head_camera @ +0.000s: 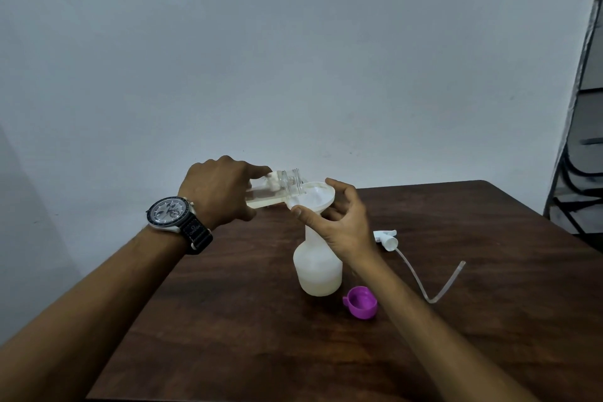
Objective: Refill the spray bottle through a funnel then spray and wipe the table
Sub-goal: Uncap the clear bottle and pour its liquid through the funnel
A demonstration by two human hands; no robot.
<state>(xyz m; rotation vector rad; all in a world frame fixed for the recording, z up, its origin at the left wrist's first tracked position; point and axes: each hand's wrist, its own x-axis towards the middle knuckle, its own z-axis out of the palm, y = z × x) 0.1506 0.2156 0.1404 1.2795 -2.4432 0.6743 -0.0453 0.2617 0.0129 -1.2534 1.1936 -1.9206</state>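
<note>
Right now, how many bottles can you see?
2. A clear bottle is tipped sideways in the left hand, its mouth over the funnel. A white spray bottle stands on the table under that funnel, which the right hand holds.

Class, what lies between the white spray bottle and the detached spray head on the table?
Head view: the wrist of the right hand, which holds the funnel, crosses between spray bottle and spray head.

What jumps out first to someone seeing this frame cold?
The two hands meeting mid-table: the left hand tips a clear bottle sideways over a white funnel, which the right hand steadies on the spray bottle. Then the purple cap on the table, just right of the spray bottle's base, and the wristwatch on the left wrist.
</note>
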